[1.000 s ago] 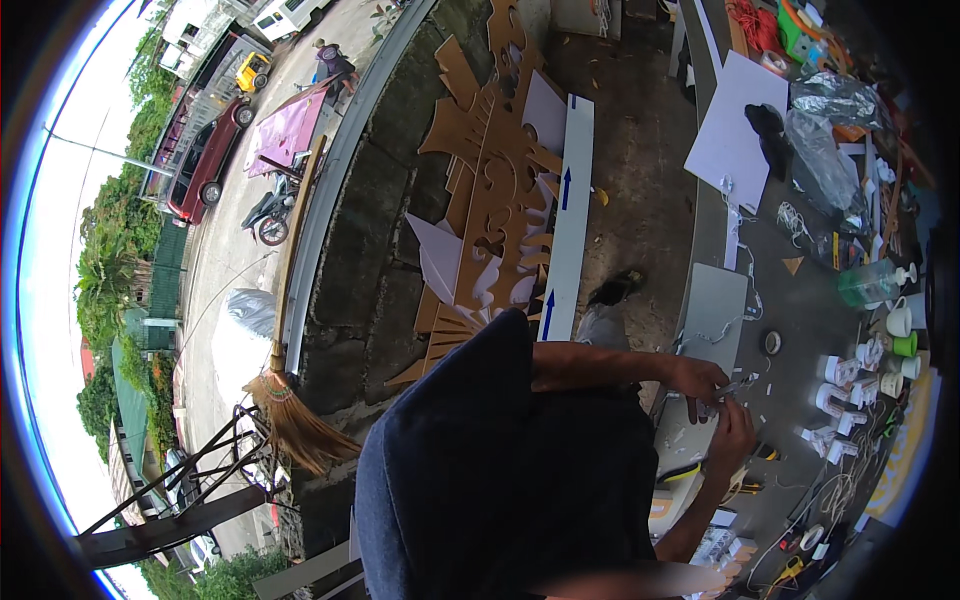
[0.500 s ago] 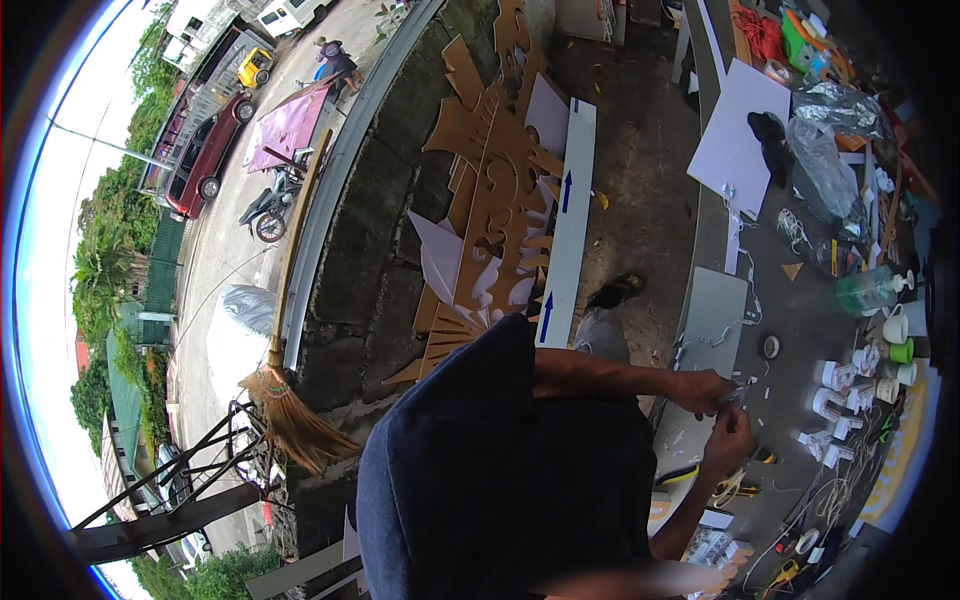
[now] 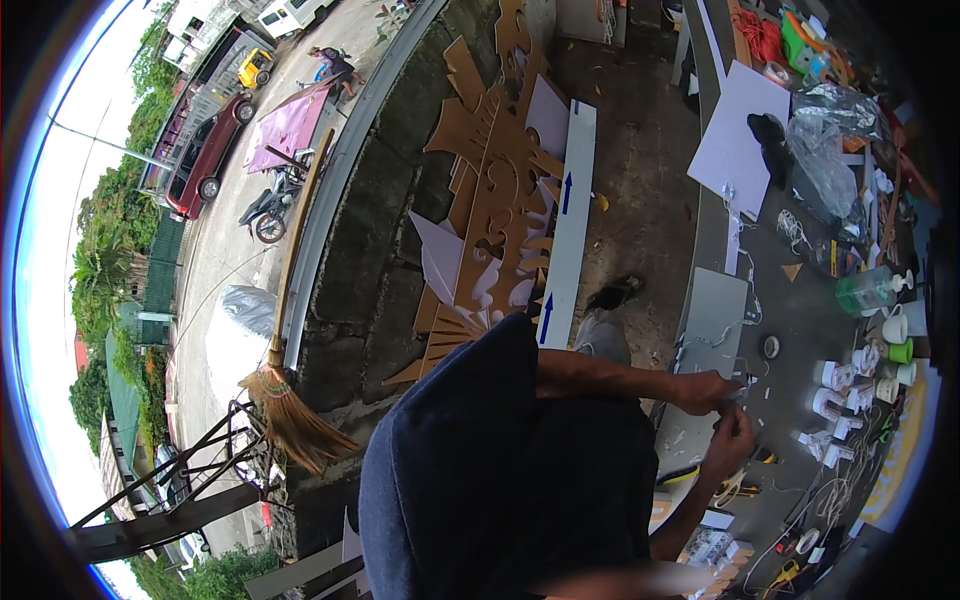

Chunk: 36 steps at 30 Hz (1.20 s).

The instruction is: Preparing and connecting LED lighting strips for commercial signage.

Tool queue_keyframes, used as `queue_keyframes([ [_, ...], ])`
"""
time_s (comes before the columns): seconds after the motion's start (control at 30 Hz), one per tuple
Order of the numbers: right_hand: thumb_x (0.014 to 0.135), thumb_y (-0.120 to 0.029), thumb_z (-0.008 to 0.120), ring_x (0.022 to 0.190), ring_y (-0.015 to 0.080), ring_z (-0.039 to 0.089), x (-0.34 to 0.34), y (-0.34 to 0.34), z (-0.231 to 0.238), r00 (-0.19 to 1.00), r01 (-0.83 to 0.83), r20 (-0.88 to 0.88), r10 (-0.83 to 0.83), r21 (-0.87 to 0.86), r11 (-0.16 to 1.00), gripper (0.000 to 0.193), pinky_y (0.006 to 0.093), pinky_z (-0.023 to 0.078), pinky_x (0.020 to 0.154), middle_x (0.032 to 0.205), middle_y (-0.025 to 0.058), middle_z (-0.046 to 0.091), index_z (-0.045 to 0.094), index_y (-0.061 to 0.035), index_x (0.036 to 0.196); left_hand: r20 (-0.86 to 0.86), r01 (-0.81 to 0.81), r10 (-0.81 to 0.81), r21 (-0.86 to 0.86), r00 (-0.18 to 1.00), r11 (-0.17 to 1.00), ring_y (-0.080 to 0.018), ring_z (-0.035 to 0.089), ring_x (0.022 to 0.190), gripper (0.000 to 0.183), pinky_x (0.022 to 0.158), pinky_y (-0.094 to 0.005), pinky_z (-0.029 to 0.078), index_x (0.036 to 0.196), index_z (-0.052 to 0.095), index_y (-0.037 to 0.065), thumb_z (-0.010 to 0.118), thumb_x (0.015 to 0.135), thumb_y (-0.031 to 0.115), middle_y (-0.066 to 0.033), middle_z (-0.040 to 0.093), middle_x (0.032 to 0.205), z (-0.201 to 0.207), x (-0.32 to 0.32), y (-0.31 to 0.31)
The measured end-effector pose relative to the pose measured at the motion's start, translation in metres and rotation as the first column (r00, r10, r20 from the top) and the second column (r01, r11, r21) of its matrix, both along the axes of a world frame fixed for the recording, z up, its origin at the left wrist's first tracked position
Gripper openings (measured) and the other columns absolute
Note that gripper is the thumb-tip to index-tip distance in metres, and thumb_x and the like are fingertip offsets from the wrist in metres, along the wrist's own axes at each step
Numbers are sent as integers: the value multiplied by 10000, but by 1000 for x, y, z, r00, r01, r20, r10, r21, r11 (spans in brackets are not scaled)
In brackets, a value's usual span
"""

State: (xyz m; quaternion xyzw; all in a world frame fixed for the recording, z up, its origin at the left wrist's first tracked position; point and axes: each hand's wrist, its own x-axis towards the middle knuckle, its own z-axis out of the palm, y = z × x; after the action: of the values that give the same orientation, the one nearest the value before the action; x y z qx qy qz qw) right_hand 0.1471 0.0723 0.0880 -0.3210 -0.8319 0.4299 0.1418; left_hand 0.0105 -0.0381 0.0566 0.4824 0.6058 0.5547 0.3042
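Both my hands meet over the dark worktop (image 3: 765,400) at the right. My left hand (image 3: 703,391) comes in from above with fingers closed. Just below it, my right hand (image 3: 732,440) has its fingers pinched together. Between the fingertips is a small pale, shiny piece (image 3: 738,391), too small to name. A roll of tape (image 3: 770,347) lies just beyond the hands. Beside them rests a grey flat panel (image 3: 714,310) with a thin white wire on it. Yellow-handled scissors (image 3: 730,490) lie near my right wrist.
White plastic block-shaped parts (image 3: 835,375) and a green pump bottle (image 3: 868,290) stand at the worktop's far side. A white sheet (image 3: 738,130) lies farther up. Brown cut-out panels (image 3: 500,190) lean by a block wall. A broom (image 3: 285,410) and a street are at left.
My hands stay almost in place, with small finger shifts around the pale piece, which shows at a slightly different angle. A person in the street has bent forward.
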Motion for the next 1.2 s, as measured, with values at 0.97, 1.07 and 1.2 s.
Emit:
queue_keyframes([
  [0.97, 927, -35, 668, 676, 73, 601, 33, -21, 56, 933, 313, -202, -298, 45, 949, 138, 229, 429, 560, 846, 45, 702, 726, -41, 1053, 877, 316, -280, 158, 391, 935, -382, 636, 1168, 452, 988, -480, 562, 1419, 456, -5, 476, 969, -43, -203, 601, 1310, 23, -15, -5],
  [1.07, 895, -30, 693, 609, 91, 554, 30, -27, 52, 944, 241, -276, -184, 191, 952, 175, 245, 410, 510, 903, 42, 705, 743, -89, 1051, 865, 347, -314, 177, 392, 921, -408, 603, 1209, 438, 1023, -527, 531, 1432, 412, -46, 458, 1010, 60, -230, 562, 1350, 23, -12, -2],
  [1.2, 861, -32, 721, 677, 127, 630, 36, -35, 51, 968, 214, -170, -185, 174, 961, 205, 255, 457, 531, 958, 45, 698, 742, -107, 1051, 925, 312, -291, 209, 245, 927, -371, 614, 1200, 411, 997, -514, 549, 1421, 440, -31, 451, 1030, 93, -218, 582, 1335, 12, -11, -1],
])
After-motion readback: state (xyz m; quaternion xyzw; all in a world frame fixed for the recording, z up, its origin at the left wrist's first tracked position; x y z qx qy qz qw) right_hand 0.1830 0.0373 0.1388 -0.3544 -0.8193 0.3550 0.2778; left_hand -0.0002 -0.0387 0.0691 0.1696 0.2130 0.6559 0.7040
